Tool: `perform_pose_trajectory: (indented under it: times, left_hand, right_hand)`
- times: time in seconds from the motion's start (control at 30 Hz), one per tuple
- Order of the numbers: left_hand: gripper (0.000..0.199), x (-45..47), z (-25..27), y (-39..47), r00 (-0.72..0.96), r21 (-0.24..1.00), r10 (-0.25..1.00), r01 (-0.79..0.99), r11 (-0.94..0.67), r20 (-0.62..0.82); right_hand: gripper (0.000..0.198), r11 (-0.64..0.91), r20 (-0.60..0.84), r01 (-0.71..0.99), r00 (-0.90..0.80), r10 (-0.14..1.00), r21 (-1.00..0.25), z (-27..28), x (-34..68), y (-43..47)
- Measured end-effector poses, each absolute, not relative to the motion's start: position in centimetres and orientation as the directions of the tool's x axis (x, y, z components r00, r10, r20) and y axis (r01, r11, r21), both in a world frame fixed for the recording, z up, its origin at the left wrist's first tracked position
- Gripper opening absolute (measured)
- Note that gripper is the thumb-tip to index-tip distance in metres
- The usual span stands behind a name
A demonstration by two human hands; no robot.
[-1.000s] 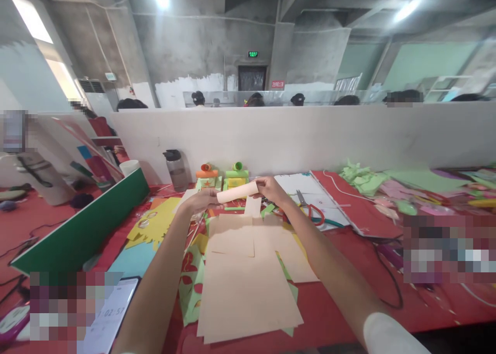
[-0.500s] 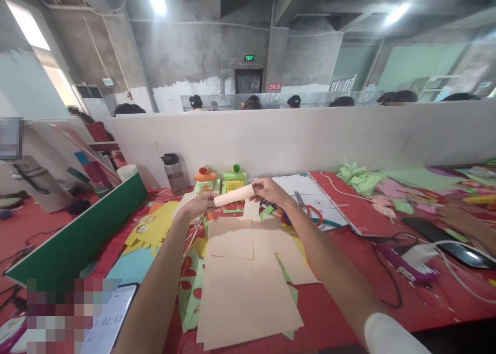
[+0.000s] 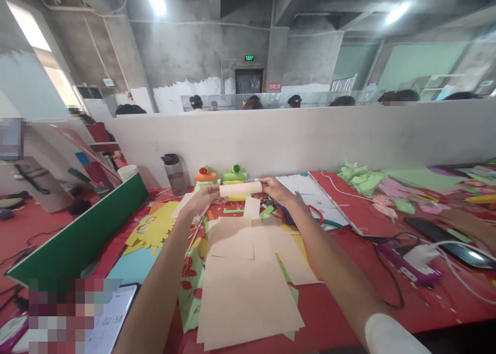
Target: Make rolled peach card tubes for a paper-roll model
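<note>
I hold a rolled tube of peach paper [image 3: 240, 189] level above the red table [image 3: 341, 302], one end in each hand. My left hand [image 3: 203, 198] grips the left end and my right hand [image 3: 275, 190] pinches the right end. Beneath the tube lies a stack of peach paper sheets [image 3: 244, 281] with a small peach strip [image 3: 251, 208] at its far edge. Behind the tube stand two small paper models, one with an orange roll [image 3: 205, 177] and one with a green roll [image 3: 234, 175].
Red-handled scissors [image 3: 310, 212] lie right of my right hand on a white sheet. Yellow cut-outs [image 3: 155, 225], a green board [image 3: 81, 230], a dark water bottle [image 3: 172, 172] and a phone [image 3: 108, 323] are to the left. Another person's hand [image 3: 465, 225], cables and a black phone lie at right.
The paper tube has gone from tilted to level and risen slightly, as my left hand lifted its end. My right hand shifted a little to the right.
</note>
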State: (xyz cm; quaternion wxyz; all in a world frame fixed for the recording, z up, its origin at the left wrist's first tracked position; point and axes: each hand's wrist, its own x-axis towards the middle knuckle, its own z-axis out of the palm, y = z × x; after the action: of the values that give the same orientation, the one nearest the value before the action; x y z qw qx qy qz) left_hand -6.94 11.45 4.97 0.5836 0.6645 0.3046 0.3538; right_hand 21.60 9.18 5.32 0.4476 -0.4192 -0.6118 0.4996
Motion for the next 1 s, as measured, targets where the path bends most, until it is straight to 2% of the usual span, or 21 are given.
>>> perform_pose_trajectory:
  times: [0.13, 0.27, 0.53, 0.67, 1.0]
  left_hand:
    - [0.036, -6.4, 6.4, 10.6, 0.51, 0.977, 0.834, -0.138, -0.162, 0.21]
    - [0.034, -6.2, 7.8, 9.6, 0.527, 0.967, 0.81, -0.134, -0.218, 0.256]
    - [0.034, -6.0, 9.6, 8.1, 0.615, 0.98, 0.774, 0.012, -0.198, 0.149]
    - [0.039, -5.9, 10.0, 7.7, 0.627, 0.991, 0.774, 0.016, -0.133, 0.094]
    - [0.037, -6.1, 9.9, 8.1, 0.605, 0.994, 0.792, 0.017, -0.112, 0.079]
  right_hand:
    - [0.023, 0.132, 0.132, -0.016, -0.248, 0.96, -0.991, 4.0, 22.0, 9.8]
    - [0.021, 0.116, 0.13, -0.066, -0.257, 0.958, -0.991, 3.2, 21.8, 10.1]
    - [0.022, 0.09, 0.116, -0.108, -0.264, 0.958, -0.99, 3.2, 21.8, 10.2]
    - [0.025, 0.081, 0.112, -0.128, -0.257, 0.96, -0.988, 3.2, 21.9, 10.3]
    - [0.027, 0.066, 0.103, -0.136, -0.294, 0.95, -0.989, 3.2, 21.7, 10.1]
